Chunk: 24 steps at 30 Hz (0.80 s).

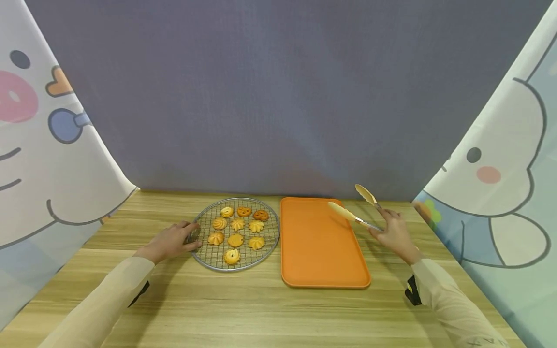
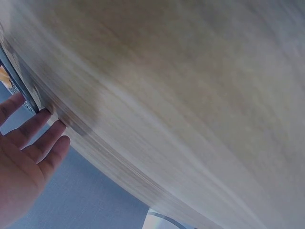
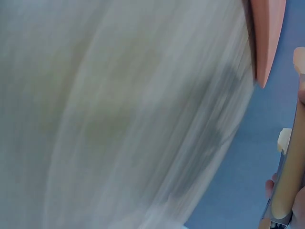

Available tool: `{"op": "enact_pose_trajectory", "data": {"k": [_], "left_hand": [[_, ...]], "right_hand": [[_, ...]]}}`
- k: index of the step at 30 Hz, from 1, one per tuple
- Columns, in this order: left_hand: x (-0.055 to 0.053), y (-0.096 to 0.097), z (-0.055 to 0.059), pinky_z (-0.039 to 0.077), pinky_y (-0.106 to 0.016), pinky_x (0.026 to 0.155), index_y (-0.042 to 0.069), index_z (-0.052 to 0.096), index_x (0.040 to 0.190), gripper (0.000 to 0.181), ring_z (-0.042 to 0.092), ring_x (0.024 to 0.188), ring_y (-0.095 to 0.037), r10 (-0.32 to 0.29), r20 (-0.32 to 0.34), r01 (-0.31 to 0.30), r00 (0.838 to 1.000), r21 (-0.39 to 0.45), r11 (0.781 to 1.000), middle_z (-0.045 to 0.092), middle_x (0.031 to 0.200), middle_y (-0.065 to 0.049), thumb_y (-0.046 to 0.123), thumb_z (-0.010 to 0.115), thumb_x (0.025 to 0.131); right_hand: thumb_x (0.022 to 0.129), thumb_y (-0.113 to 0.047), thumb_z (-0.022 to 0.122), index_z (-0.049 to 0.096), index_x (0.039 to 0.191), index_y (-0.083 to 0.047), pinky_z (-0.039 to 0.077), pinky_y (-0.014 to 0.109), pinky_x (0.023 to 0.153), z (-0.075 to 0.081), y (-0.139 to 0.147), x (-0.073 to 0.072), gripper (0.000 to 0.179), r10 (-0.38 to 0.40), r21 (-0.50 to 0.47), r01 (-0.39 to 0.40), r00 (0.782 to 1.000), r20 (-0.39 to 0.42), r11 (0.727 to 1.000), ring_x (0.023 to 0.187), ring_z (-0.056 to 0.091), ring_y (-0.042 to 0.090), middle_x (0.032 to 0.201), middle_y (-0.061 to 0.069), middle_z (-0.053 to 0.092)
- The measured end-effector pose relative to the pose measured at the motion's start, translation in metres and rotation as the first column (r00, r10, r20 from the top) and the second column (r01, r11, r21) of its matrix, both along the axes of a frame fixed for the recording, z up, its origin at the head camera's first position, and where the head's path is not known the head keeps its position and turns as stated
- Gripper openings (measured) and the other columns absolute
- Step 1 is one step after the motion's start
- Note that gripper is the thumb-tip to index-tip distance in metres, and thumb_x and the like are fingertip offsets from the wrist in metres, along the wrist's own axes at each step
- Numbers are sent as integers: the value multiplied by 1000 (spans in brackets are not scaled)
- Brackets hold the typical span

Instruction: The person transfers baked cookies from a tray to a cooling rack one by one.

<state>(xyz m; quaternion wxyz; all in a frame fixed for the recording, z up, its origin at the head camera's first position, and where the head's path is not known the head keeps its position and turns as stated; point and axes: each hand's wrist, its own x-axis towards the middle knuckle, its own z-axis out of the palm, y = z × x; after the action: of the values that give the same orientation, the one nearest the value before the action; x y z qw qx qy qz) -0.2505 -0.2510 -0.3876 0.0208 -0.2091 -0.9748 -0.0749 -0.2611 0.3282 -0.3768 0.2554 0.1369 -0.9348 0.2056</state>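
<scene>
My left hand [image 1: 171,240] is at the left rim of a round wire cooling rack [image 1: 275,241], with thumb and fingertips over its edge. In the left wrist view the fingers [image 2: 34,126] are nearly straight, close to the rim. Several cookies lie spaced out on the rack, among them a round cookie [image 1: 236,240], a pretzel-shaped one [image 1: 261,215] and piped ones such as this flower-shaped cookie [image 1: 256,242]. My right hand [image 1: 395,235] holds metal tongs [image 1: 369,225] with cream-coloured tips. Their arms are spread wide, with nothing between the tips, one reaching over an orange tray's right edge.
Right of the rack lies the orange rectangular tray [image 1: 322,246], bare, its left edge almost against the rack. Both are on a wood-grain table [image 1: 243,309]. A grey cloth panel [image 1: 270,96] rises behind, and printed cartoon curtains [image 1: 500,203] flank both sides.
</scene>
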Motion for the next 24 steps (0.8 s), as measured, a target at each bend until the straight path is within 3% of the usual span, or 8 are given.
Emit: {"op": "enact_pose_trajectory", "data": {"k": [4, 11, 19, 24], "left_hand": [[1, 0, 2, 45, -59, 81, 4, 49, 128, 59, 52, 104, -49, -1, 6, 1, 1000, 3, 1000, 51, 121, -28, 44, 59, 85], [1, 0, 2, 45, -59, 81, 4, 49, 127, 58, 52, 104, -48, -3, 10, 3, 1000, 8, 1000, 52, 121, -27, 44, 59, 86], [1, -1, 0, 45, -58, 80, 5, 50, 126, 57, 53, 103, -47, -6, -2, 6, 1000, 9, 1000, 53, 120, -26, 44, 59, 85], [0, -1, 0, 46, -58, 79, 4, 50, 126, 57, 54, 102, -47, -12, -10, 12, 1000, 13, 1000, 53, 119, -26, 43, 59, 85]], "right_hand": [[65, -9, 75, 50, 118, 18, 30, 56, 78, -2, 9, 1, 64, -17, 2, 17, 999, -46, 1000, 99, 46, 52, 107, 39, 54], [70, -12, 71, 45, 121, 19, 30, 57, 79, -3, 23, 6, 65, -84, 24, 83, 996, 17, 996, 101, 41, 56, 115, 42, 47], [69, -14, 70, 47, 117, 20, 31, 54, 78, -5, 31, 12, 63, -123, 85, 122, 992, 10, 989, 103, 46, 51, 115, 40, 48], [72, -16, 69, 46, 116, 22, 30, 55, 81, -7, 34, 14, 63, -148, 110, 140, 987, 66, 984, 103, 45, 53, 115, 41, 46]]}}
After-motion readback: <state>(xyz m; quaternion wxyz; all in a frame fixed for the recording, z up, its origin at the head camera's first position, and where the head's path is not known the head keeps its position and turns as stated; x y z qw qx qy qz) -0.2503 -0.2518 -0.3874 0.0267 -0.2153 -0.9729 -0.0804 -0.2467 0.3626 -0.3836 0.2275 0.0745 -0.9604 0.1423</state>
